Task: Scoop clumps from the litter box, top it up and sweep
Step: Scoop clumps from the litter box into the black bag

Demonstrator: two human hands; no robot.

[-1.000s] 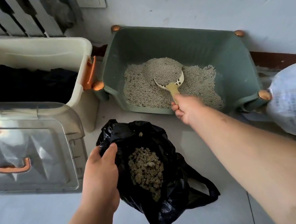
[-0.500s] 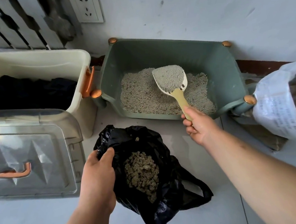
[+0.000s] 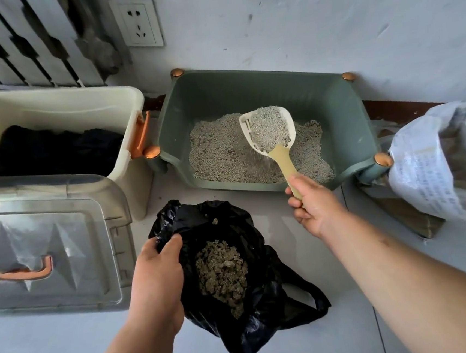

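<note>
Head view: my right hand (image 3: 314,208) is gripping the scoop (image 3: 270,130), sifting over the litter box (image 3: 218,98); my left hand (image 3: 156,274) is pinching the bag (image 3: 266,301); tipping probably follows.

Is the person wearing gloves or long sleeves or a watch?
No. The left hand and right hand are bare: no gloves, no rings that show. Both forearms are uncovered as far as the picture reaches, with no sleeve, watch or bracelet.
</note>
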